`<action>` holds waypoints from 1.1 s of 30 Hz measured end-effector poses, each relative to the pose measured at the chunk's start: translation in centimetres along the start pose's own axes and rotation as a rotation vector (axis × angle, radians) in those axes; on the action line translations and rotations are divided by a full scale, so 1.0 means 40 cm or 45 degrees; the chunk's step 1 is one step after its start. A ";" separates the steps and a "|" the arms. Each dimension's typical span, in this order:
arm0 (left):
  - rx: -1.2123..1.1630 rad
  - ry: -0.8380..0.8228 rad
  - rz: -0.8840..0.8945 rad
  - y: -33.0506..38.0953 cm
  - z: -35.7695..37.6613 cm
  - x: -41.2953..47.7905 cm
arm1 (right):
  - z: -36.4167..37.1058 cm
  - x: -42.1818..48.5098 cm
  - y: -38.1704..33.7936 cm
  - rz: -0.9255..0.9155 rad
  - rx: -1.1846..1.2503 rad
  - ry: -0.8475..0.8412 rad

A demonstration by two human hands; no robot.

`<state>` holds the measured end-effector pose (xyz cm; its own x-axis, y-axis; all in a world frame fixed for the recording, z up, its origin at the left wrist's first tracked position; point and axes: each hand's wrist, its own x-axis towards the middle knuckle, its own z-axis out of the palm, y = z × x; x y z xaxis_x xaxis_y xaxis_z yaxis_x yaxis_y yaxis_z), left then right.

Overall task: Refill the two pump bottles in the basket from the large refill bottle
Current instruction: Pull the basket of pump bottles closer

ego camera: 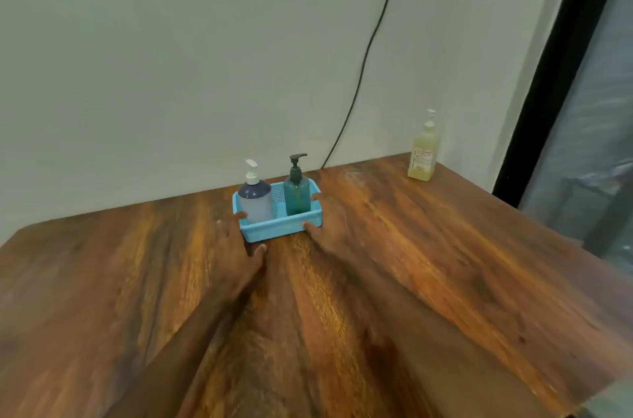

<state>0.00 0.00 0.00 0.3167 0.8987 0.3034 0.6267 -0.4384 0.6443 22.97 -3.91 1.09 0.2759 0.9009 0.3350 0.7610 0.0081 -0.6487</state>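
A small blue plastic basket (270, 232) stands near the far edge of the wooden table. Inside it, on the left, is a round pale bottle with a dark top and a white pump (255, 198). On the right stands a slim teal bottle with a black pump (297, 193). My left hand (236, 246) grips the basket's left end, fingers on its rim. My right hand (325, 229) grips the right end, thumb at the front corner. A tall yellowish bottle with a white pump (423, 152) stands at the table's far right corner, well away from both hands.
The wooden table (411, 263) meets a plain grey wall at the back. A black cable (363, 64) runs down the wall to the table behind the basket. A dark frame and a glass panel (582, 143) stand to the right of the table.
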 end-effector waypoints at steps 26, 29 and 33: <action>-0.039 0.098 -0.001 0.089 -0.115 -0.196 | -0.097 -0.200 -0.046 0.020 0.031 0.073; -0.048 0.095 0.014 0.096 -0.115 -0.283 | -0.118 -0.299 -0.051 0.013 0.026 0.097; -0.090 0.085 -0.003 0.095 -0.093 -0.376 | -0.142 -0.395 -0.041 0.023 -0.007 0.102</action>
<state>-5.01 -15.13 0.51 0.2659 0.8996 0.3465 0.5750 -0.4365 0.6920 20.70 -20.63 0.74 0.3358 0.8632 0.3771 0.7587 -0.0107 -0.6513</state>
